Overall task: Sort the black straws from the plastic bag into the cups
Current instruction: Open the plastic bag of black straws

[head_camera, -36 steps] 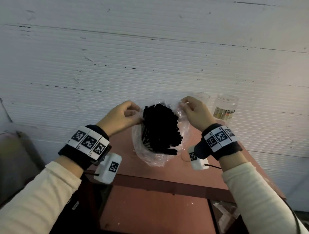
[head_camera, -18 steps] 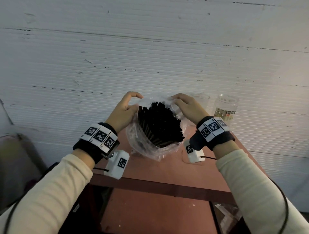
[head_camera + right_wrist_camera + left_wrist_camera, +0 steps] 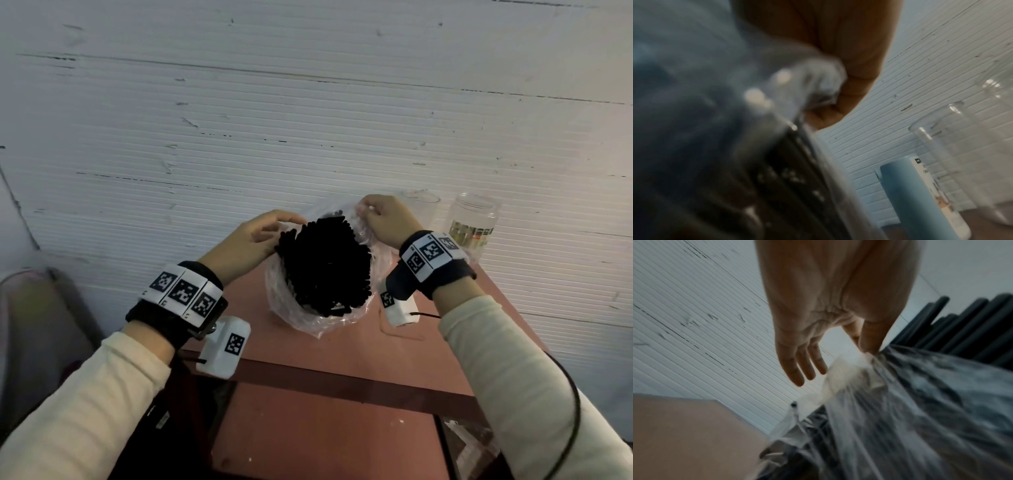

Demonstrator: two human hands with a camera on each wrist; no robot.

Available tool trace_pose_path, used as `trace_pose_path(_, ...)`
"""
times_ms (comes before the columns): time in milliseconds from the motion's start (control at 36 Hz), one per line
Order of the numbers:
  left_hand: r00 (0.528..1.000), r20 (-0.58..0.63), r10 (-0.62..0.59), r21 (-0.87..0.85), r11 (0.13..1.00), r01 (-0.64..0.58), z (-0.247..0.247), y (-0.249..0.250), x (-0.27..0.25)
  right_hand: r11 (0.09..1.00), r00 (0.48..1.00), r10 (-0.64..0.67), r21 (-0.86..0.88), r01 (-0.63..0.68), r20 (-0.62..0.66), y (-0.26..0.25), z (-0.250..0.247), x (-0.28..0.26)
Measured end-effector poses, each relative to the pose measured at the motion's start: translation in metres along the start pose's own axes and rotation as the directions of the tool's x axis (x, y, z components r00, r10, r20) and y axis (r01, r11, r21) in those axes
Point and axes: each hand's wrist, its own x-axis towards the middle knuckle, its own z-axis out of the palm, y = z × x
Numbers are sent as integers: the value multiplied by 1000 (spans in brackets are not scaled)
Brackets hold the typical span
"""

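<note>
A clear plastic bag (image 3: 286, 305) stands on the reddish table (image 3: 411, 359), packed with a thick bundle of black straws (image 3: 325, 263). My left hand (image 3: 253, 240) pinches the bag's left rim between thumb and forefinger; in the left wrist view the other fingers (image 3: 803, 368) hang straight beside the bag (image 3: 920, 402) and the straws (image 3: 972, 331). My right hand (image 3: 383, 219) grips the bag's right rim, its fingers curled over bunched plastic (image 3: 818, 78). A clear cup (image 3: 419, 209) stands just behind my right hand, and a clear jar with a label (image 3: 472, 226) stands to its right.
A white ribbed wall (image 3: 308, 120) rises right behind the table. In the right wrist view a blue cylinder (image 3: 920, 194) stands by the clear cup (image 3: 953, 154). Below the table's front rail (image 3: 342, 380) lies a lower reddish shelf (image 3: 325, 438).
Both hands shifted along the bag's rim and spread its mouth wider. The straw bundle now sits more upright and exposed. The left hand's fingers went from curled to mostly straight.
</note>
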Motion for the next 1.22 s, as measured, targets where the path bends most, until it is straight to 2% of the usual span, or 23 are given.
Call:
trace_pose_path(111, 994, 75, -85, 9, 996, 85, -12, -8, -19, 999, 999, 38, -14, -38, 2, 0, 2, 5)
trace_pose_path(194, 974, 173, -145, -79, 984, 161, -17, -14, -31, 998, 998, 64, -29, -64, -4, -3, 3, 7)
trace_pose_path(278, 962, 263, -76, -48, 995, 92, -12, -16, -40, 996, 997, 80, -33, -80, -13, -6, 5, 7)
trace_pose_path(361, 984, 170, -59, -73, 995, 72, -5, -15, -38, 997, 997, 77, 10, -77, -26, -10, 7, 4)
trace_pose_path(472, 999, 30, -39, -146, 988, 43, 2, -13, -30, 987, 997, 69, 150, -61, -46, -15, 3, -6)
trace_pose_path(639, 980, -197, -4, -179, 983, -32, 0, -3, -11, 947, 994, 78, 318, -51, -74, -23, -9, -25)
trace_pose_path(722, 970, -244, 7, -199, 978, -57, -5, 2, -2, 924, 991, 106, 375, -68, -82, -29, -16, -38)
trace_pose_path(833, 951, -308, -26, -219, 975, -44, -6, 6, 9, 913, 993, 117, 393, -108, 0, -32, -20, -50)
trace_pose_path(944, 941, -330, -71, -204, 979, 2, -4, 9, 12, 944, 980, 178, 267, -196, 88, -33, -19, -64)
trace_pose_path(1028, 938, -333, -99, -225, 974, 23, -3, 5, 12, 878, 929, 313, 314, -362, 196, -37, -16, -72)
trace_pose_path(1083, 936, -336, -108, -239, 971, 26, -2, 3, 10, 806, 926, 264, 465, -366, 271, -38, -13, -74)
trace_pose_path(1139, 929, -351, -114, -233, 972, 31, 1, 7, 8, 754, 945, 225, 573, -322, 236, -38, -11, -75)
trace_pose_path(1222, 916, -381, -123, -201, 978, 48, 4, 16, 6, 807, 972, 221, 546, -225, 75, -34, -14, -72)
